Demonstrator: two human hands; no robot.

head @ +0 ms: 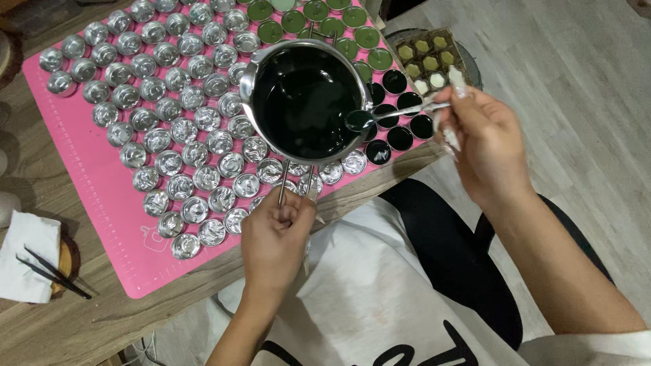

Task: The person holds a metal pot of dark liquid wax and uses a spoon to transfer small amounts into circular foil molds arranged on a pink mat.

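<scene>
My left hand (277, 234) grips the wire handle of a steel melting pot (252, 74) full of dark green liquid, held above the pink mat (102, 196). My right hand (478, 146) holds a metal spoon (397, 113) whose bowl, loaded with dark liquid, hovers at the pot's right rim. Just under the spoon sit small round tins with dark, wet filling (400, 137). Tins with paler green, set filling (339, 27) stand at the far end of the mat.
Several rows of empty silver tins (169, 122) cover the mat's left and middle. A tray of hexagonal moulds (427, 61) stands beyond the mat at right. Black tweezers on a white cloth (30, 264) lie on the wooden table (74, 325) at left.
</scene>
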